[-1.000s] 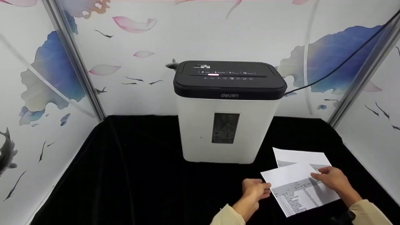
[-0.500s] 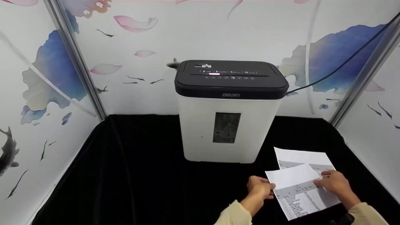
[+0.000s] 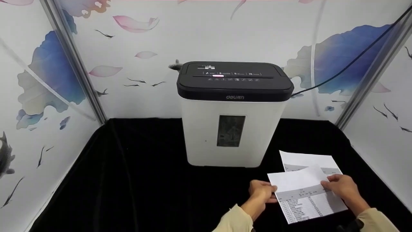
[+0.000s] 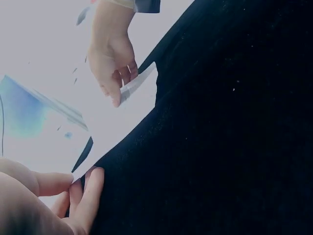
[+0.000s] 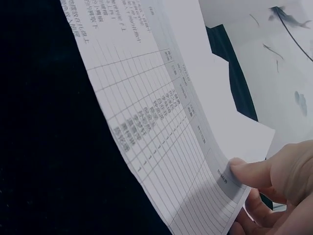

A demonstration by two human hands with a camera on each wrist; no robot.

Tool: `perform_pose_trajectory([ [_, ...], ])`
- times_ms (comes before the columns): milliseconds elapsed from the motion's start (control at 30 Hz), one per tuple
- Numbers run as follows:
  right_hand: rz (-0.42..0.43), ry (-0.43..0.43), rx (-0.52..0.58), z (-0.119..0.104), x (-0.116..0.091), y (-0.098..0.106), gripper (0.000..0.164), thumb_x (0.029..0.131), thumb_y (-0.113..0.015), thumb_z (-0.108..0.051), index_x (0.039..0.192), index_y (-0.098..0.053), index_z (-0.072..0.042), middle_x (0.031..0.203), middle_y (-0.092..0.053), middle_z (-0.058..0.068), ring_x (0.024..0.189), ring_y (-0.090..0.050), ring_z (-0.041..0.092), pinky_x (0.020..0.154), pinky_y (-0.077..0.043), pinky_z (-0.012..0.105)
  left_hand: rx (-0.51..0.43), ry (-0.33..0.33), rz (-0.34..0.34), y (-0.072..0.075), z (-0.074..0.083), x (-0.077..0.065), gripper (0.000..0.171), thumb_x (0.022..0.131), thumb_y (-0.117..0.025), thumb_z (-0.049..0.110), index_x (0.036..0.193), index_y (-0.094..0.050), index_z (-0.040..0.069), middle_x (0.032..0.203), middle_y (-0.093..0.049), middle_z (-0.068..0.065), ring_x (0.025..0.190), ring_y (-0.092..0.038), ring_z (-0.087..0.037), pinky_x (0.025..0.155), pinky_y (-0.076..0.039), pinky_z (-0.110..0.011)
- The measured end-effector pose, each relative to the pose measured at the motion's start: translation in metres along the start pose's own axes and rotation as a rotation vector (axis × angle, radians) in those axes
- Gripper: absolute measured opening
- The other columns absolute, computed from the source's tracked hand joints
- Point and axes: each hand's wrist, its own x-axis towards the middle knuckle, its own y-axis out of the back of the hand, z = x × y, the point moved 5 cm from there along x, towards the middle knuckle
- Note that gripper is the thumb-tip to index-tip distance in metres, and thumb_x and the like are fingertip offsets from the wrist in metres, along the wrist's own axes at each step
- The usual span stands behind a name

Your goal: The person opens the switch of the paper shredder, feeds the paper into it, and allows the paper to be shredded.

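A sheet of paper [image 3: 305,198] printed with a table is held by both hands at the right front. My left hand [image 3: 261,193] pinches its left edge; in the left wrist view the thumb and fingers [image 4: 93,191] meet at the paper's corner. My right hand [image 3: 344,188] grips the right edge, and in the right wrist view its thumb [image 5: 249,171] lies on the grey header band, fingers underneath. Behind it, a second printed sheet [image 3: 305,159] lies on the black cloth, partly covered by the first.
A white paper shredder [image 3: 202,132] with a black top [image 3: 235,85] and a thin slot stands at the middle back. Its black cord [image 3: 347,69] runs up to the right. Black cloth [image 3: 154,180] covers the table; printed white panels [image 3: 244,29] enclose three sides.
My left hand has closed on the left edge of the front sheet, and my right thumb has come onto its right edge. The sheet's back edge now bows upward slightly.
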Motion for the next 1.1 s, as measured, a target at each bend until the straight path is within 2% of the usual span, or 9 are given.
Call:
perform_pose_trajectory([
  [233,0.014,0.038,-0.02,-0.005,0.0,-0.001,0.043,0.082,-0.065,-0.024,0.105,-0.056,0.012,0.095,-0.061,0.026,0.081,-0.053,0.03,0.058,-0.038,0.025,-0.017,0.01,0.0,0.003,0.001,0.0,0.01,0.073,-0.067,-0.009,0.078,-0.061,-0.004,0.065,-0.067,-0.018,0.056,-0.067,-0.027,0.049,-0.056,-0.036],
  [433,0.11,0.114,-0.038,-0.016,-0.002,-0.001,0.042,0.084,-0.062,-0.021,0.107,-0.056,0.013,0.098,-0.061,0.029,0.081,-0.056,0.03,0.061,-0.037,0.025,-0.007,-0.009,0.009,0.01,0.011,0.002,0.008,0.074,-0.067,-0.007,0.08,-0.064,-0.005,0.067,-0.067,-0.017,0.06,-0.067,-0.025,0.051,-0.057,-0.034],
  [733,0.179,0.085,0.027,-0.031,-0.013,-0.002,0.04,0.088,-0.056,-0.019,0.113,-0.054,0.012,0.103,-0.059,0.03,0.09,-0.054,0.035,0.067,-0.037,0.03,0.016,-0.057,-0.012,0.023,0.023,0.007,0.009,0.076,-0.067,-0.003,0.085,-0.065,-0.005,0.07,-0.068,-0.014,0.061,-0.068,-0.023,0.052,-0.057,-0.032],
  [867,0.181,0.082,0.067,-0.039,-0.018,-0.004,0.037,0.089,-0.056,-0.021,0.111,-0.055,0.009,0.105,-0.059,0.028,0.085,-0.054,0.027,0.065,-0.037,0.027,0.047,-0.1,0.001,0.033,0.028,0.009,0.011,0.077,-0.067,-0.002,0.087,-0.065,-0.005,0.071,-0.067,-0.012,0.06,-0.067,-0.022,0.051,-0.056,-0.03],
  [1100,0.194,0.095,0.151,-0.054,-0.024,-0.007,0.034,0.089,-0.057,-0.023,0.109,-0.057,0.005,0.099,-0.064,0.02,0.072,-0.05,0.007,0.06,-0.039,0.019,0.124,-0.191,0.019,0.054,0.04,0.01,0.009,0.077,-0.069,0.003,0.085,-0.068,-0.001,0.073,-0.066,-0.006,0.061,-0.064,-0.015,0.05,-0.055,-0.027],
])
